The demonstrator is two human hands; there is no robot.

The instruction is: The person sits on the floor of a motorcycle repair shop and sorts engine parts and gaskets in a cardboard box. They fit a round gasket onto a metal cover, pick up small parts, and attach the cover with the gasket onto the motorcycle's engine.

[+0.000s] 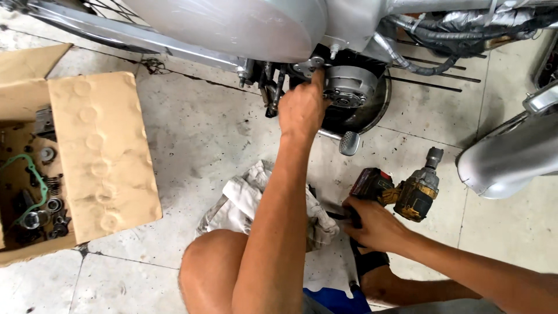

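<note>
Left hand [302,107] reaches to twelve o'clock, fingers pressed on the engine cover [349,87], steadying it. Right hand [372,224] grips a dark tool [336,215] beside the impact driver [415,195], over the rag [244,203] at five o'clock.

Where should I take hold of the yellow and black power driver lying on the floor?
Grip the power driver by its handle, between the yellow body and the red battery end. It lies on its side, nose pointing up-right toward the silver fender, so come from above; the right hand is already beside the battery end.

Tiled floor [215,134]: rag [244,200], cardboard box [99,157], drill [407,192]
</note>
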